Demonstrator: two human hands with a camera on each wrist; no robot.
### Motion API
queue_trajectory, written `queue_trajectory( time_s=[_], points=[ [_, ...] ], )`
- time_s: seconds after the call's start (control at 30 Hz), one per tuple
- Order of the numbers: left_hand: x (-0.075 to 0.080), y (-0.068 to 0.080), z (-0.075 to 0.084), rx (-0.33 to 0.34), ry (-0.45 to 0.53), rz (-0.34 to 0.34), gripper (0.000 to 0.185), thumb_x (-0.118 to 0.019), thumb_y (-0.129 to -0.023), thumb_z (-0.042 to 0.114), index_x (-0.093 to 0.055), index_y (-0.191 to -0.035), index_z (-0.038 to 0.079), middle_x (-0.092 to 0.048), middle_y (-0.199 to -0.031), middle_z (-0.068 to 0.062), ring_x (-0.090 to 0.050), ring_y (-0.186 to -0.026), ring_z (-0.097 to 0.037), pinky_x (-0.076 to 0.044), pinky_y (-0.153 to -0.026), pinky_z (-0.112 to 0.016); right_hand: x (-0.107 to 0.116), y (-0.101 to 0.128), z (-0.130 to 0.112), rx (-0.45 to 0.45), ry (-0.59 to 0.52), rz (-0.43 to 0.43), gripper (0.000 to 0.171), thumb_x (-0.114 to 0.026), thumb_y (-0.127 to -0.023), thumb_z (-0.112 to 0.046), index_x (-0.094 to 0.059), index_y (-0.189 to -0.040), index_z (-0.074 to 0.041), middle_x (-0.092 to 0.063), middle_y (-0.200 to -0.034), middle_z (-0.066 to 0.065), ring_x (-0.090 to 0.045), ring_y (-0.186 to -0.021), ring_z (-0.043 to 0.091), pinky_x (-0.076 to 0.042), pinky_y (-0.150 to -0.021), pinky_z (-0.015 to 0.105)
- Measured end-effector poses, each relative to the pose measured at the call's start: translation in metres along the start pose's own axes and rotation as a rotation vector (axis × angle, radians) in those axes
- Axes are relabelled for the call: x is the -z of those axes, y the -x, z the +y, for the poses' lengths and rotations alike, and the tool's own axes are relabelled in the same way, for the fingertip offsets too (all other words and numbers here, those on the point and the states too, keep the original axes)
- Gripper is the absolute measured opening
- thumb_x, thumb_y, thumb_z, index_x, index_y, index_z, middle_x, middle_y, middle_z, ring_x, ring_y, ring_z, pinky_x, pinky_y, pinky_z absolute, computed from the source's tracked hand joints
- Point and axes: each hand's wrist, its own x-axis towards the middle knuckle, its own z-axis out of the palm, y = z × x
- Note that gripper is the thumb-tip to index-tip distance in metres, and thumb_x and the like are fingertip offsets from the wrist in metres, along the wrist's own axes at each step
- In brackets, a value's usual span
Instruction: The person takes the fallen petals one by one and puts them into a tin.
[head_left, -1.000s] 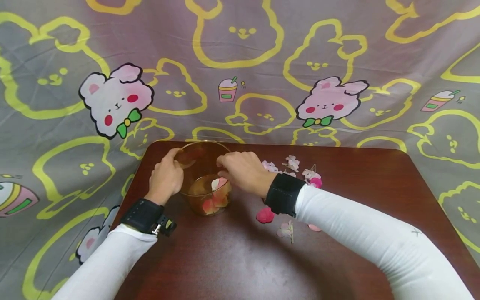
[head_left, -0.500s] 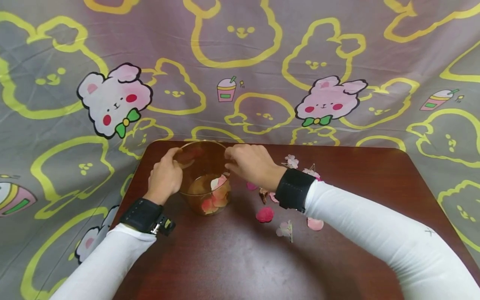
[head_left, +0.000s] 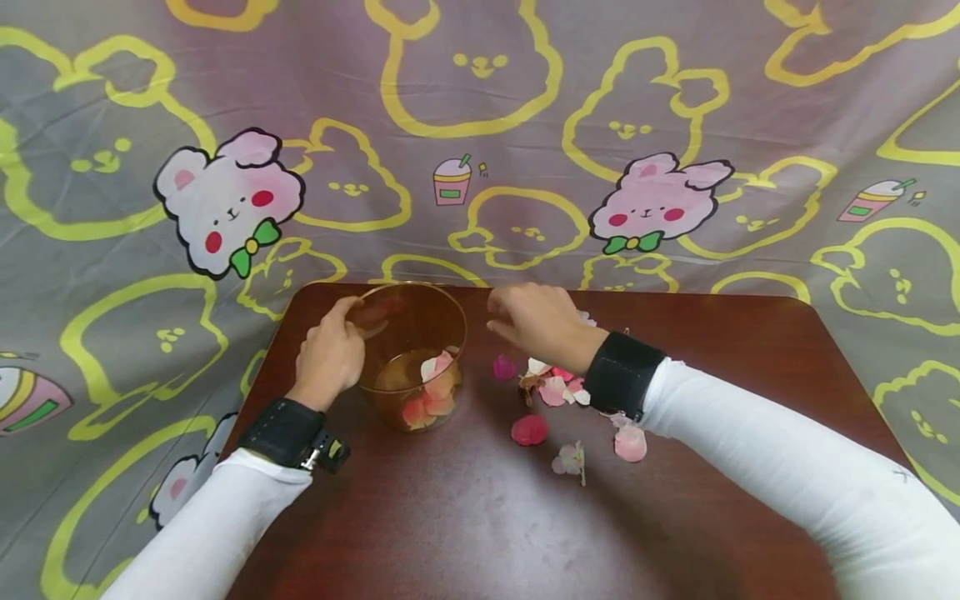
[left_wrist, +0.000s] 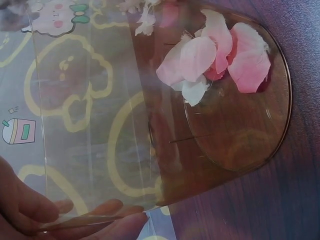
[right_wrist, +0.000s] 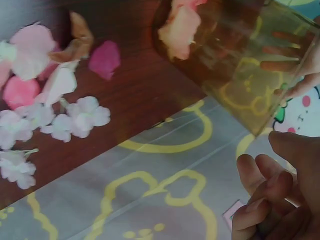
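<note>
A dark reddish-brown wooden surface (head_left: 465, 517) with rounded corners is seen, kinda glossy, with soft light reflected off it. Behind and around it, a grey cloth backdrop (head_left: 480, 125) is hung, printed with yellow bunny outlines, pink bunnies with green bows (head_left: 228, 200) and little drink cups (head_left: 455, 179). The cloth is draped down past both sides of the surface. No walls or windows can be made out.

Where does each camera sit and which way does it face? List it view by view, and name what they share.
Head: worn on the head, looking forward and down at the table; both sleeved arms show, left hand gripping the glass bowl, right hand above loose petals.
Left wrist: beside the bowl's wall; fingertips show.
Right wrist: looks over the petals toward the bowl; curled fingers show.
Shared: bowl with petals inside.
</note>
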Motion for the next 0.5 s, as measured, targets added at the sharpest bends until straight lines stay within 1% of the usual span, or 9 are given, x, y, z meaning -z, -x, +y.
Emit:
queue_trajectory(
  time_s=[0.1, 0.17, 0.33, 0.37, 0.43, 0.5],
  points=[
    [0.0, 0.0, 0.0, -0.002, 0.0, 0.003, 0.048, -0.027, -0.106, 0.021, -0.041, -0.152, 0.022, -0.064, -0.128, -0.024, -0.064, -0.088, -0.041, -0.042, -0.062, -0.042, -0.002, 0.005, 0.008, -0.021, 0.009, -0.029, 0.022, -0.074, -0.092, -0.026, -0.073, -0.107, -0.011, -0.075, -0.098, 0.002, -0.067, -0.082, 0.019, -0.052, -0.062, 0.033],
    [0.0, 0.0, 0.0, -0.002, 0.0, 0.003, 0.048, -0.028, -0.106, 0.021, -0.041, -0.152, 0.022, -0.064, -0.126, -0.025, -0.064, -0.086, -0.041, -0.041, -0.061, -0.042, -0.005, 0.009, 0.013, -0.026, 0.019, -0.045, 0.021, -0.075, -0.092, -0.027, -0.073, -0.107, -0.012, -0.075, -0.099, 0.002, -0.068, -0.083, 0.019, -0.052, -0.063, 0.033],
    [0.0, 0.0, 0.0, 0.0, -0.005, 0.005, 0.048, -0.028, -0.106, 0.021, -0.041, -0.152, 0.023, -0.063, -0.125, -0.024, -0.062, -0.083, -0.039, -0.041, -0.06, -0.042, -0.014, 0.019, 0.024, -0.018, 0.013, -0.07, 0.021, -0.075, -0.092, -0.026, -0.073, -0.108, -0.013, -0.076, -0.1, 0.002, -0.071, -0.09, 0.019, -0.055, -0.068, 0.036],
    [0.0, 0.0, 0.0, -0.001, -0.007, 0.006, 0.048, -0.027, -0.106, 0.021, -0.042, -0.151, 0.023, -0.063, -0.126, -0.025, -0.063, -0.085, -0.04, -0.042, -0.06, -0.042, -0.015, 0.021, 0.027, -0.015, 0.017, -0.073, 0.021, -0.075, -0.092, -0.026, -0.073, -0.108, -0.012, -0.076, -0.1, 0.002, -0.071, -0.09, 0.019, -0.055, -0.068, 0.037],
    [-0.001, 0.0, -0.001, -0.005, -0.008, 0.009, 0.048, -0.027, -0.106, 0.021, -0.042, -0.151, 0.023, -0.063, -0.129, -0.025, -0.064, -0.088, -0.042, -0.042, -0.062, -0.043, -0.018, 0.024, 0.031, -0.016, 0.021, -0.083, 0.023, -0.074, -0.092, -0.025, -0.074, -0.109, -0.011, -0.076, -0.1, 0.003, -0.071, -0.089, 0.02, -0.055, -0.069, 0.038],
    [-0.001, 0.0, 0.0, -0.007, -0.007, 0.01, 0.048, -0.027, -0.106, 0.021, -0.042, -0.151, 0.023, -0.062, -0.13, -0.025, -0.064, -0.091, -0.043, -0.043, -0.063, -0.045, -0.021, 0.029, 0.035, -0.015, 0.023, -0.09, 0.023, -0.075, -0.091, -0.025, -0.074, -0.109, -0.01, -0.076, -0.098, 0.003, -0.069, -0.084, 0.019, -0.054, -0.067, 0.036]
  ],
)
